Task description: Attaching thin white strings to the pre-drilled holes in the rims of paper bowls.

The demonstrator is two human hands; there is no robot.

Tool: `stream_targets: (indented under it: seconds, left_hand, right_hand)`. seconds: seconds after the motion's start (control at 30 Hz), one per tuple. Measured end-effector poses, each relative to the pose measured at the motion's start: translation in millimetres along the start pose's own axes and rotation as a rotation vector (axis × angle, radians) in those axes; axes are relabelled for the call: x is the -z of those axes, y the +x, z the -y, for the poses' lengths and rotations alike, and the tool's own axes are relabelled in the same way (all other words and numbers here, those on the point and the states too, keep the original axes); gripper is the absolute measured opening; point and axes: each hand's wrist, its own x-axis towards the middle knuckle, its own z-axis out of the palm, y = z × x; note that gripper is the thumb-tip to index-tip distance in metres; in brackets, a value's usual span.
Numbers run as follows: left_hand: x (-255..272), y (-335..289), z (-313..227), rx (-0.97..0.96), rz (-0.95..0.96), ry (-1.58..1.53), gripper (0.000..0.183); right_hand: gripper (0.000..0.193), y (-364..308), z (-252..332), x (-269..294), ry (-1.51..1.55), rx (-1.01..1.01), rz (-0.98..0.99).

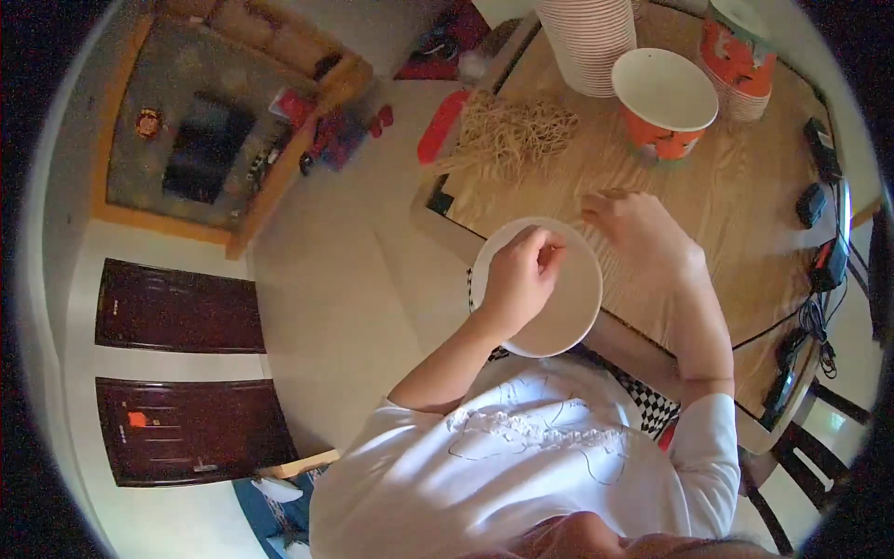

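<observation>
A white paper bucket (575,303) with its mouth up sits in front of my body at the table's near edge; what supports it is hidden. My left hand (531,265) is over its mouth, fingers curled in, and whatever they hold cannot be made out. Just right of the rim, above the tabletop, my right hand (643,228) has its fingers bent and drawn together, slightly blurred. Any thing between them is too small to tell. Farther off on the table lies a loose pile of tan shredded paper (521,135).
Tall nested paper buckets (587,47) stand at the wooden table's (745,214) far side, beside an orange-and-white bucket (663,98) and another orange stack (736,70). Black adapters (827,265) and cables (818,321) line the right edge. A red elongated object (442,126) is beside the shreds.
</observation>
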Motion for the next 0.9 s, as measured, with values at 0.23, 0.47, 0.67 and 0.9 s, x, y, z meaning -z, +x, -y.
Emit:
stream_targets:
  seconds: [0.23,0.47,0.67,0.9]
  left_hand:
    - [-9,5,4,0.063,0.065,0.101,0.010]
    - [-11,6,1,0.045,0.056,0.075,0.010]
    - [-12,6,-1,0.073,0.074,0.064,0.010]
    - [-13,9,2,0.033,0.032,0.091,0.010]
  right_hand:
    - [0.013,4,-8,-11,0.092,0.038,0.093]
    - [0.015,1,-4,-3,0.076,0.081,0.084]
    - [0.016,0,-5,-3,0.099,0.086,0.068]
    - [0.016,2,1,2,0.110,0.044,0.114]
